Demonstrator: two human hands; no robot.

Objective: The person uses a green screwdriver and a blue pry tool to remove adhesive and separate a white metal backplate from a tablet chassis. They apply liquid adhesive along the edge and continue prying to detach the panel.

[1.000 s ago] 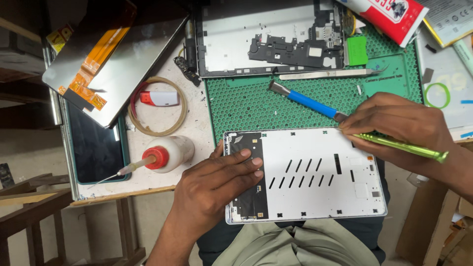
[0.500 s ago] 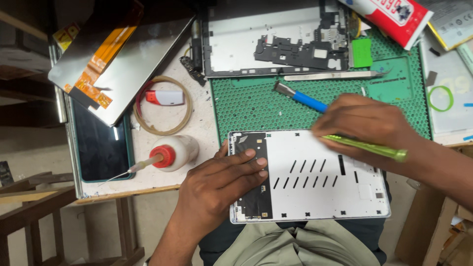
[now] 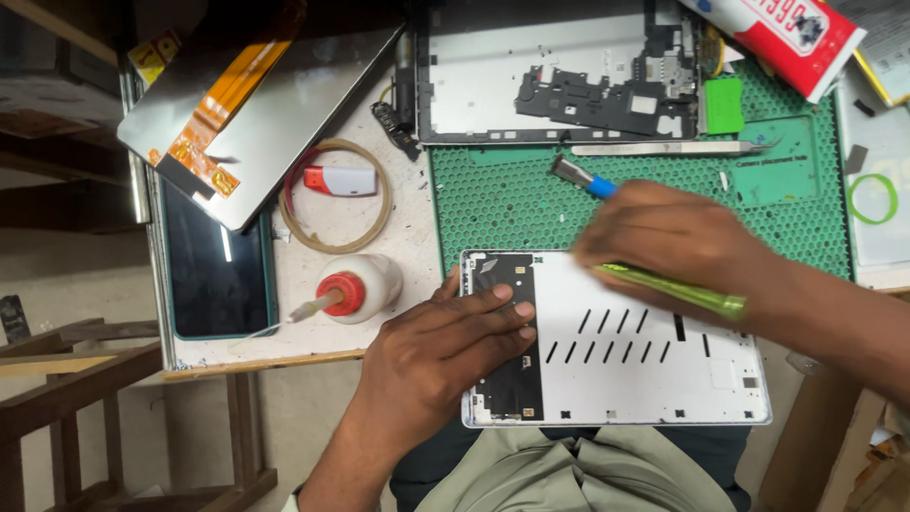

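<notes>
A white tablet back panel [image 3: 654, 365] with black strips and a dark left section lies at the near edge of the green work mat [image 3: 493, 204]. My left hand [image 3: 441, 351] presses flat on its left end, fingers across the dark section. My right hand [image 3: 668, 237] hovers over the panel's top edge and grips a thin green tool [image 3: 678, 291] that slants down to the right. A blue-handled tool [image 3: 580, 177] pokes out from under the same hand toward the upper left; whether the hand grips it too is unclear.
A tablet frame with dark boards [image 3: 559, 81] lies at the back, metal tweezers [image 3: 668, 148] in front of it. Left of the mat are a white bottle with a red nozzle [image 3: 355, 289], a tape ring [image 3: 332, 194], a display panel with orange flex cable [image 3: 251, 104] and a dark screen [image 3: 213, 275]. A red-and-white tube [image 3: 777, 38] sits top right.
My right hand has slid left along the panel's top edge with the green tool. My left hand stays pressed on the panel's left end.
</notes>
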